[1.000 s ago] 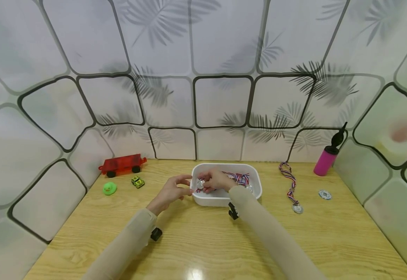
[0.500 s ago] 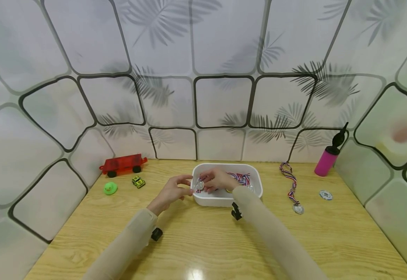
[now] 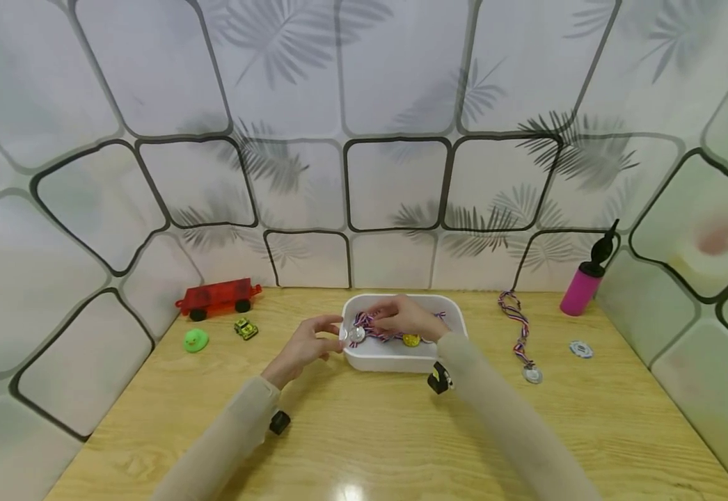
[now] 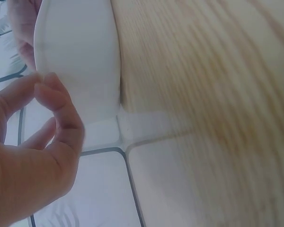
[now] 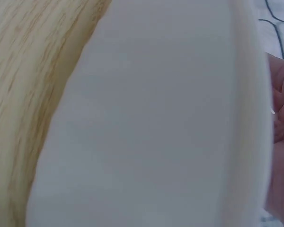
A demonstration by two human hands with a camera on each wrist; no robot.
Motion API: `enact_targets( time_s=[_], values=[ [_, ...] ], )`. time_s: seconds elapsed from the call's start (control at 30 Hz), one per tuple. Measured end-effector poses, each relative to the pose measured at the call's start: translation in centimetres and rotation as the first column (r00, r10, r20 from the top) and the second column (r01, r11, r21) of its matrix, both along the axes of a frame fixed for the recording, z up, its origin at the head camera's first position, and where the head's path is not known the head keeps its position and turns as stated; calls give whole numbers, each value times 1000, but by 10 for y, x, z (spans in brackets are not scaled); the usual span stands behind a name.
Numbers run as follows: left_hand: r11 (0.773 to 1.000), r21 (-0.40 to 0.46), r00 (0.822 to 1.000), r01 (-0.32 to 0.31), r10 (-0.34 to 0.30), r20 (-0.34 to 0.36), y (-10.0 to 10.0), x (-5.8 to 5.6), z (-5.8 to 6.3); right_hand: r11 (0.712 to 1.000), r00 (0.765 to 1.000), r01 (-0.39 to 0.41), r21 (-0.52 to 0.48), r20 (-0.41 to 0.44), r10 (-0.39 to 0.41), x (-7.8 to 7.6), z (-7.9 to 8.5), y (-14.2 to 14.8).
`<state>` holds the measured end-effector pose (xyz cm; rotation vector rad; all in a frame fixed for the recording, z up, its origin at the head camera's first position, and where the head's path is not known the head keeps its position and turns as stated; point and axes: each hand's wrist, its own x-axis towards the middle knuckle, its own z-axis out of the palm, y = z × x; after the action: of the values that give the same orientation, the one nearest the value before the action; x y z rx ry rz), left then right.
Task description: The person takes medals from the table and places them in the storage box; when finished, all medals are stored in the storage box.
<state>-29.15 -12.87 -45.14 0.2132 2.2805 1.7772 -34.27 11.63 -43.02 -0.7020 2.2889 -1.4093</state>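
Observation:
A white plastic bin (image 3: 376,363) stands on the wooden table with ribboned medals inside. My left hand (image 3: 301,350) is at its left end, thumb and fingertips pinching the rim; in the left wrist view the hand (image 4: 47,137) has its tips close together at the rim. My right hand (image 3: 406,316) reaches into the bin, fingers curled at the striped medal ribbon (image 3: 364,320) on the left side. Beside that lies a silver medal (image 3: 357,335). A gold medal (image 3: 410,340) shows under the right hand. In the right wrist view the bin wall (image 5: 151,113) hides most of this hand.
Right of the bin lies another ribboned silver medal (image 3: 532,374), then a poker chip (image 3: 581,348) and a pink pump (image 3: 580,292) with a black top. On the left are a red toy wagon (image 3: 218,298), a small yellow car (image 3: 246,328) and a green duck (image 3: 195,340).
My right hand has shifted right and slightly up inside the bin, baring the gold medal. The silver medal and ribbon now lie at the bin's left end. My left hand keeps its place.

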Motion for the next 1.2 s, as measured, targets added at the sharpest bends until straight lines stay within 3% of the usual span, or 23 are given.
enact_targets(
  time_s=[0.2,0.5,0.73,0.9,1.07,1.2],
  values=[
    [999,39,1000,4,-4,9,0,2,0,996,996,16,88,-89,-8,8,7,18],
    [996,85,1000,4,-4,0,0,4,-2,1000,1000,17,-7,-15,-17,23,15,56],
    [995,96,1000,-3,3,6,-1,1,-4,999,1000,19,-43,20,-19,30,9,86],
    [996,92,1000,-1,1,3,-1,1,-2,990,995,98,-104,44,-94,38,6,109],
    [996,93,1000,9,-10,11,-1,-1,-2,962,975,217,-165,86,-205,45,2,136],
    [996,86,1000,1,-3,21,-1,0,-3,947,962,269,-175,93,-256,50,-5,158]
  ],
)
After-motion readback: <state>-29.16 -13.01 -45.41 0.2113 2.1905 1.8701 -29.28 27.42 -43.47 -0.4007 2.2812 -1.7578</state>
